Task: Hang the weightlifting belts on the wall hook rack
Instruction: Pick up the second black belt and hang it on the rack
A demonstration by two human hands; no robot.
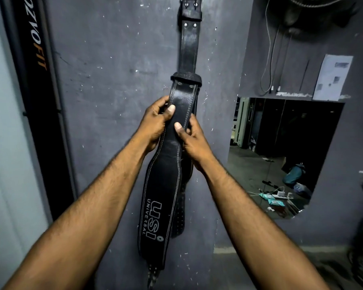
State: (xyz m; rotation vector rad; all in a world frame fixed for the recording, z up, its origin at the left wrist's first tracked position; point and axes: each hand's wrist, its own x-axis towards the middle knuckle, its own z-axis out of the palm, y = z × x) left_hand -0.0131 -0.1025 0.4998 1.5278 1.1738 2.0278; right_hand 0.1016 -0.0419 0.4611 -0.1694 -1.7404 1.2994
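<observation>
A black leather weightlifting belt (159, 197) with white stitching and "USI UNIVERSAL" lettering hangs down the grey wall. Its narrow strap (189, 49) runs up past the top edge of the frame, so the hook is hidden. My left hand (155, 124) grips the belt's left edge, thumb on its face. My right hand (194, 139) grips the right edge a little lower, thumb also on the face. A second, perforated black strap (179, 214) shows behind the belt's wide part.
The grey wall (113, 80) is scuffed. A black upright panel with orange lettering (38, 59) stands at left. At right a mirror (285, 147) reflects a floor with bags and cables. A paper sheet (333, 76) and hanging cords (270, 59) are above it.
</observation>
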